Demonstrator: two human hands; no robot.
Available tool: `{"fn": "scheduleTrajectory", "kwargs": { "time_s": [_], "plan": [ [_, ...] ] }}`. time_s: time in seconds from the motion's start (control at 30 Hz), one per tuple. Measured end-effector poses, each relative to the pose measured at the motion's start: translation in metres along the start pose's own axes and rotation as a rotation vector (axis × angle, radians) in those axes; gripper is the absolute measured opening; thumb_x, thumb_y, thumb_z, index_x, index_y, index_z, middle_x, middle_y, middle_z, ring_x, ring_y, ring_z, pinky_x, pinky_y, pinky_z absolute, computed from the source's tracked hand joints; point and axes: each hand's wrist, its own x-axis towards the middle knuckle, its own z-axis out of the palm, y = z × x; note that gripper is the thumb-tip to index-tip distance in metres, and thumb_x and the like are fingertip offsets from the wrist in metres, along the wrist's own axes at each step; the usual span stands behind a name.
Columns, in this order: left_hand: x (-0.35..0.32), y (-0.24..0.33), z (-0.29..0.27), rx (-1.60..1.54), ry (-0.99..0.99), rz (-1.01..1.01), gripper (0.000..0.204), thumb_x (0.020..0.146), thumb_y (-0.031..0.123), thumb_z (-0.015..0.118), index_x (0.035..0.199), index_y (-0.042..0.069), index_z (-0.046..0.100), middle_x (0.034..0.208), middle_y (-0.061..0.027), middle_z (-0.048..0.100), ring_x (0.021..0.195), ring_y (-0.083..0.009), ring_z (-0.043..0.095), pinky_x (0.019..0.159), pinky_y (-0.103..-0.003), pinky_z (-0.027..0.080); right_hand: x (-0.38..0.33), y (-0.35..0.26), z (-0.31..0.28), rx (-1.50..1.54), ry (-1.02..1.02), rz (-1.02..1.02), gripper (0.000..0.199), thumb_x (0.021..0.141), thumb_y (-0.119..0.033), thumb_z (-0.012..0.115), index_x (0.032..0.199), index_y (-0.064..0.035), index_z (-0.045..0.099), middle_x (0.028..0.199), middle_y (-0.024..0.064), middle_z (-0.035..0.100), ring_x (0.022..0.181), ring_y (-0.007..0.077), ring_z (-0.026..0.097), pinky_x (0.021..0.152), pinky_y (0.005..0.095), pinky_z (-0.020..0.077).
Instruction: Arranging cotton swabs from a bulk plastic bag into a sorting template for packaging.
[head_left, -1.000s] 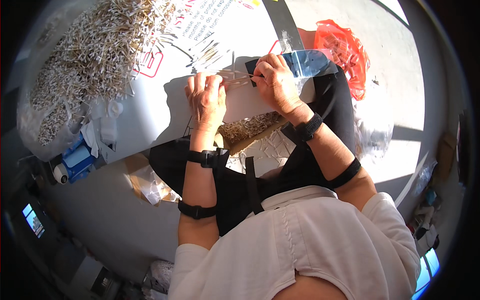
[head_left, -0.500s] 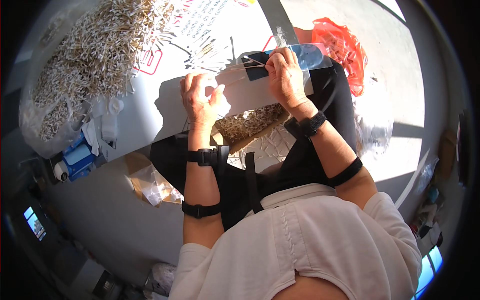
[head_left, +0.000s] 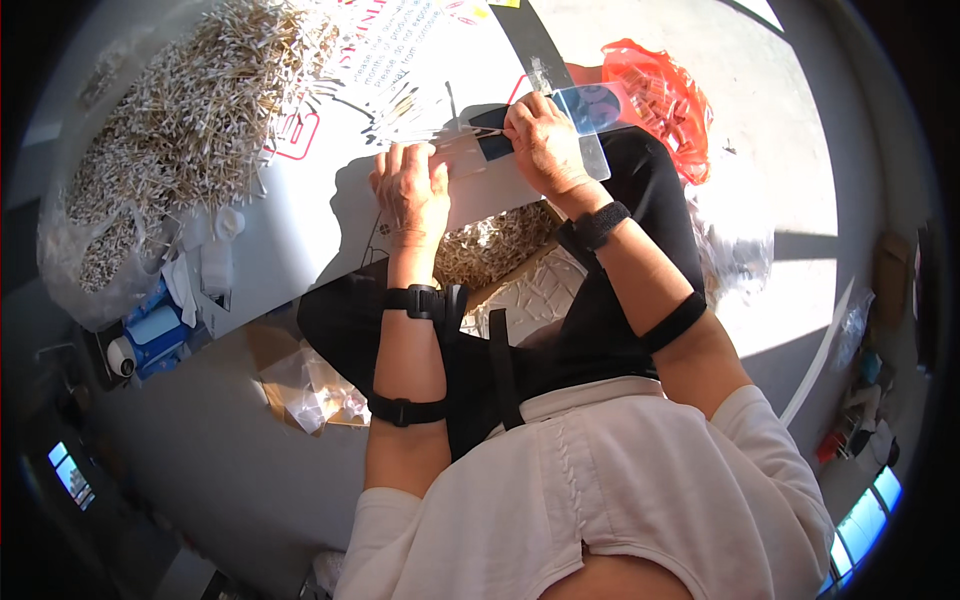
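My left hand (head_left: 412, 192) rests on the white printed board (head_left: 300, 235), fingers laid forward and thumb to the side, with nothing seen in its grip. A few cotton swabs (head_left: 448, 136) lie just beyond its fingertips and stretch toward my right hand (head_left: 545, 148). That hand is closed, its fingertips pinching the swab ends over a dark patch on the board. Part of what it pinches is hidden. Next to its knuckles lies a clear bluish plastic sheet (head_left: 592, 108). More loose swabs (head_left: 402, 104) are scattered farther out on the board.
A big heap of cotton swabs (head_left: 190, 120) in a clear bag fills the board's left side. Below it are a small white container (head_left: 216, 262) and a blue pack (head_left: 158, 322). A box of swabs (head_left: 495, 242) sits between my legs. A red plastic bag (head_left: 660, 95) lies at far right.
My left hand's fingers have come closer together and lie flatter on the board. My right hand has shifted slightly left in the picture, as the whole view moved a little.
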Motion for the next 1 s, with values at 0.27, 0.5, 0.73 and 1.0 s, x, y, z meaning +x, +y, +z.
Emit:
{"fn": "scheduleTrajectory", "kwargs": {
  "time_s": [0.27,0.5,0.73,1.0],
  "plan": [
    [-0.012,0.009,0.005,0.010,-0.022,-0.017,0.024,0.073,0.009,0.075,0.091,0.013,0.060,0.092,-0.0044,0.055,0.093,-0.0280,0.053,0.081,-0.042,0.040,0.016,0.005,0.001,0.047,-0.098,-0.125,0.008,0.084,-0.013,0.060,0.088,-0.0061,0.060,0.089,0.0102,0.057,0.087,0.0295,0.059,0.077,0.0390,0.0489],
    [-0.013,0.014,0.005,0.076,-0.052,-0.024,0.040,0.072,0.020,0.078,0.105,0.011,0.058,0.108,-0.0061,0.053,0.106,-0.0290,0.048,0.089,-0.047,0.039,0.027,0.003,-0.003,0.121,-0.239,-0.240,0.007,0.084,-0.012,0.061,0.088,-0.0065,0.059,0.086,0.0094,0.057,0.084,0.0302,0.062,0.072,0.0388,0.0505],
    [-0.016,0.007,0.013,0.094,-0.010,-0.015,0.035,0.074,0.014,0.075,0.105,0.011,0.058,0.107,-0.0069,0.054,0.104,-0.0308,0.050,0.088,-0.045,0.040,0.050,0.004,0.001,0.373,-0.328,-0.156,0.030,0.079,-0.012,0.072,0.105,-0.0032,0.060,0.098,0.0120,0.060,0.087,0.0305,0.066,0.075,0.0356,0.0535],
    [-0.010,-0.038,-0.010,0.002,0.193,-0.124,0.060,0.064,-0.010,0.061,0.118,0.016,0.063,0.113,-0.0092,0.055,0.106,-0.0315,0.048,0.096,-0.044,0.040,0.023,-0.013,-0.012,0.222,-0.274,-0.256,0.064,0.062,-0.036,0.085,0.114,-0.0084,0.063,0.112,0.0102,0.055,0.105,0.0296,0.058,0.090,0.0405,0.0492]
  ]
}}
